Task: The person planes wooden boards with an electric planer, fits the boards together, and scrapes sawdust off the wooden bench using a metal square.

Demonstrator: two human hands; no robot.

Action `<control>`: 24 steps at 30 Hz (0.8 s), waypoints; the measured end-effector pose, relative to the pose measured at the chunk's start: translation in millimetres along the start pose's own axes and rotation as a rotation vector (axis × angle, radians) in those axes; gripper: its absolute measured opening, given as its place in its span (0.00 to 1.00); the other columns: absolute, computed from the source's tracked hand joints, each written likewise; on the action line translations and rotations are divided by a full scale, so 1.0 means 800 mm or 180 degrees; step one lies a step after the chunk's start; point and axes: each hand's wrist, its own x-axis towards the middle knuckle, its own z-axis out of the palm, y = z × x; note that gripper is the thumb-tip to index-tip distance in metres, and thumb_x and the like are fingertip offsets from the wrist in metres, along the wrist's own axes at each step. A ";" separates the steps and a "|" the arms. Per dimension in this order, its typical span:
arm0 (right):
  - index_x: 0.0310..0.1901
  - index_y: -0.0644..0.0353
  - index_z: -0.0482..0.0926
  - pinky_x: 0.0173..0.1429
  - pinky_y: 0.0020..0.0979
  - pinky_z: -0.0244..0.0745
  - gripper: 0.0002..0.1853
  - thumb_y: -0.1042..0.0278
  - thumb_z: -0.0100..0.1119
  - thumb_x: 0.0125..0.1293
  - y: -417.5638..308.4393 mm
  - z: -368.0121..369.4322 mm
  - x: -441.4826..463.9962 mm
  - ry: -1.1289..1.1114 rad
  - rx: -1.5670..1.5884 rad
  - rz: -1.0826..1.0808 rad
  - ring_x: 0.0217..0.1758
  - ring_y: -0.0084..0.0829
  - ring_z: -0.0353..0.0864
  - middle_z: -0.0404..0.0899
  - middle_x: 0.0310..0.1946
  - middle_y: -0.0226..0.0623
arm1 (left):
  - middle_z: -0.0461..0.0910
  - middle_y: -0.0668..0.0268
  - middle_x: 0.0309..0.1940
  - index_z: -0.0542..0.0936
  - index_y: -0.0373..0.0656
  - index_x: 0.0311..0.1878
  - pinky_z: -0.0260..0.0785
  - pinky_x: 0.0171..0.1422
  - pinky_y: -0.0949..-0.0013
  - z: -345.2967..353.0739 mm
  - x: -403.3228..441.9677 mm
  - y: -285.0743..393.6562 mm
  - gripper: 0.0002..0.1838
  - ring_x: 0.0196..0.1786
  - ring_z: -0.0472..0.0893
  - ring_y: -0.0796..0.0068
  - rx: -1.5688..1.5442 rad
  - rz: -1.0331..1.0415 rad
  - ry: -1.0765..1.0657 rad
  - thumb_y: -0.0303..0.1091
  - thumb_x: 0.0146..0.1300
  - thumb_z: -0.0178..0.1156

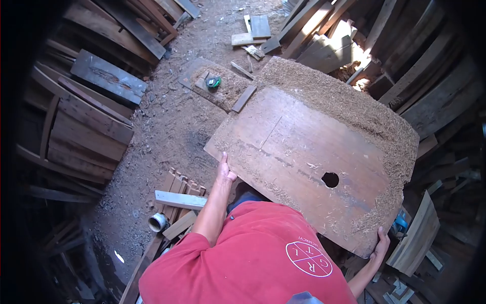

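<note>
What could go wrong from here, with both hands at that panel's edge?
If the panel tips, the sawdust heaped along its far side could slide off. Moving it might also knock the dark wood strip by its left end. The right hand is near a partly hidden blue object and could bump it.

wooden board [304, 147] — wide, flat, round hole, sawdust-strewn — between both hands [226, 169]

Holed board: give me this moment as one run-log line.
left hand: gripping near edge; right hand: gripping near right corner; holed board: sawdust-strewn; green-black tool: on smaller board beyond
</note>
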 end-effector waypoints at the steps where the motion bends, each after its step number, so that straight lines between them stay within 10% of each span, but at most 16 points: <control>1: 0.67 0.71 0.77 0.65 0.36 0.76 0.30 0.55 0.68 0.72 -0.009 0.002 -0.004 0.0019 -0.0067 0.0022 0.58 0.36 0.85 0.85 0.58 0.45 | 0.75 0.55 0.74 0.70 0.45 0.78 0.60 0.81 0.35 0.002 0.003 0.001 0.35 0.76 0.72 0.47 -0.0003 -0.0020 -0.0036 0.61 0.80 0.50; 12: 0.66 0.69 0.78 0.69 0.38 0.73 0.36 0.47 0.72 0.67 -0.025 -0.004 0.005 0.0211 -0.0346 0.0158 0.61 0.39 0.84 0.85 0.60 0.43 | 0.73 0.53 0.75 0.68 0.39 0.77 0.61 0.83 0.44 0.027 -0.030 0.010 0.36 0.77 0.72 0.51 -0.0174 0.0114 0.0017 0.58 0.80 0.51; 14: 0.65 0.67 0.79 0.69 0.38 0.73 0.35 0.46 0.69 0.68 -0.042 -0.016 0.036 0.0228 -0.0492 0.0844 0.60 0.39 0.84 0.86 0.58 0.42 | 0.80 0.51 0.67 0.74 0.34 0.72 0.71 0.76 0.53 0.157 -0.159 0.091 0.32 0.70 0.79 0.55 0.0104 0.0434 -0.0995 0.52 0.78 0.58; 19: 0.67 0.65 0.79 0.73 0.40 0.72 0.26 0.57 0.62 0.74 0.051 -0.002 0.094 -0.0508 0.0169 0.0570 0.64 0.40 0.82 0.81 0.66 0.43 | 0.87 0.63 0.45 0.84 0.35 0.52 0.80 0.52 0.64 0.225 -0.132 0.165 0.15 0.45 0.86 0.72 0.1301 0.1986 -0.0195 0.38 0.73 0.67; 24: 0.72 0.70 0.73 0.72 0.42 0.72 0.36 0.48 0.64 0.74 0.046 0.138 0.020 -0.0284 -0.0070 0.0748 0.67 0.43 0.80 0.80 0.66 0.47 | 0.86 0.59 0.45 0.81 0.32 0.55 0.81 0.47 0.69 0.206 -0.182 0.251 0.17 0.47 0.86 0.72 0.1051 0.2176 -0.0463 0.37 0.74 0.65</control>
